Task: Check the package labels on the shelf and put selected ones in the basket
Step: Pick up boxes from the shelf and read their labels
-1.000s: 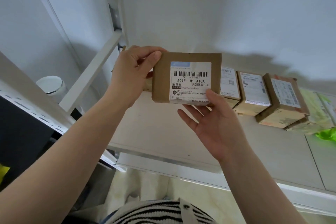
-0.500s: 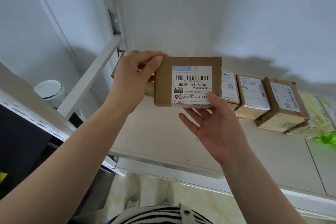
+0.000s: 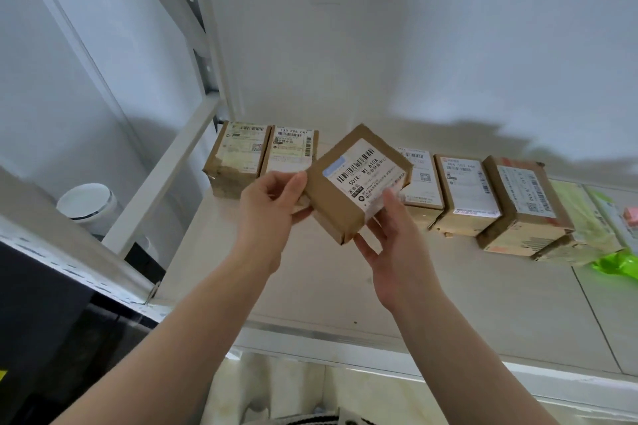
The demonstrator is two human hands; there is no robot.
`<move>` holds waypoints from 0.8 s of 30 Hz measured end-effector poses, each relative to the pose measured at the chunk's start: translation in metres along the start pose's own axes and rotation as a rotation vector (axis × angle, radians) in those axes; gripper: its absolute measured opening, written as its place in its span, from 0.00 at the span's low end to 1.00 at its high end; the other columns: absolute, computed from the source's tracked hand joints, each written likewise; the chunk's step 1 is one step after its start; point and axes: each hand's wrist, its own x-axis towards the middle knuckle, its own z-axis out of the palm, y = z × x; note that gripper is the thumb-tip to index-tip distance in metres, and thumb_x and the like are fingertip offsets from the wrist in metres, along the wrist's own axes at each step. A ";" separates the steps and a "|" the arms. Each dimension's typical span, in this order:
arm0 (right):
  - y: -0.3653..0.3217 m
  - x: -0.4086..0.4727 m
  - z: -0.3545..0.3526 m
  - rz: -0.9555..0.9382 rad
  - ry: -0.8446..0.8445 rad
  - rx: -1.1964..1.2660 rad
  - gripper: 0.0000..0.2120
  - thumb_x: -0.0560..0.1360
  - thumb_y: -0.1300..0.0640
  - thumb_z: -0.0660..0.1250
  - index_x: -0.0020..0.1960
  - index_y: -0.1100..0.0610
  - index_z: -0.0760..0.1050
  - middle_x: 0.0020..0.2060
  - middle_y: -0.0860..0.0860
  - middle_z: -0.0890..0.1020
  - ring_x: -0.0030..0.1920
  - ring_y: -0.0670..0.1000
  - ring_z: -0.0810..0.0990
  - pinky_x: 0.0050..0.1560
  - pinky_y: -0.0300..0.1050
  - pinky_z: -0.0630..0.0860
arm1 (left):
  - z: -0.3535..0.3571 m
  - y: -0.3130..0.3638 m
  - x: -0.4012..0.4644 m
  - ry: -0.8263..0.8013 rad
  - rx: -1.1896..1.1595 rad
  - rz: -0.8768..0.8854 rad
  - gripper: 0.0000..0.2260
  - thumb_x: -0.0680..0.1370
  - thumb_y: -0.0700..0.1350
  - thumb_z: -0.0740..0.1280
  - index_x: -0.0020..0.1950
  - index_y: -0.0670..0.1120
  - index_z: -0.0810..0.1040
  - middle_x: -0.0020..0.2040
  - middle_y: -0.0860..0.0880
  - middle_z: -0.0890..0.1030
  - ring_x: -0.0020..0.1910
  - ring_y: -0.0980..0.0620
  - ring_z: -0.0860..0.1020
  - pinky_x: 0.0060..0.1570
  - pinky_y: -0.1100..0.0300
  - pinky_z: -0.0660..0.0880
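I hold a small brown cardboard package (image 3: 355,183) with a white barcode label, tilted, above the white shelf (image 3: 310,286). My left hand (image 3: 269,207) pinches its left corner. Under its lower right edge sits my right hand (image 3: 390,245), thumb on the label. Behind it a row of labelled brown packages stands along the wall: two at the left (image 3: 238,159) (image 3: 291,152), then three to the right (image 3: 419,179) (image 3: 466,197) (image 3: 521,207). No basket is in view.
A white shelf post and diagonal brace (image 3: 162,172) rise at the left. A white round container (image 3: 88,207) stands beyond the brace. Pale yellow-green packets (image 3: 580,217) and a bright green bag (image 3: 618,266) lie at the far right. The shelf's front lip (image 3: 345,338) runs below my wrists.
The package has been turned from level to tilted and lowered toward me. Both hands dropped with it, uncovering two packages at the left of the row.
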 end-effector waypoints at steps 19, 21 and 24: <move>0.034 0.045 0.002 0.161 0.103 -0.117 0.28 0.75 0.52 0.71 0.72 0.46 0.65 0.64 0.51 0.77 0.64 0.53 0.74 0.64 0.51 0.71 | 0.028 -0.058 0.017 0.115 -0.146 -0.289 0.09 0.80 0.43 0.65 0.53 0.37 0.73 0.44 0.45 0.76 0.42 0.55 0.77 0.50 0.54 0.80; 0.034 0.048 0.006 0.183 0.114 -0.141 0.29 0.75 0.51 0.71 0.73 0.41 0.64 0.64 0.51 0.77 0.61 0.54 0.75 0.57 0.50 0.74 | 0.035 -0.061 0.017 0.112 -0.156 -0.313 0.09 0.80 0.43 0.65 0.54 0.37 0.73 0.45 0.45 0.77 0.42 0.54 0.77 0.51 0.56 0.79; 0.031 0.055 0.008 0.229 0.140 -0.178 0.26 0.76 0.48 0.70 0.71 0.42 0.66 0.60 0.50 0.79 0.54 0.53 0.76 0.48 0.49 0.75 | 0.042 -0.065 0.023 0.131 -0.129 -0.312 0.11 0.79 0.45 0.66 0.55 0.37 0.74 0.45 0.45 0.80 0.43 0.54 0.79 0.52 0.55 0.78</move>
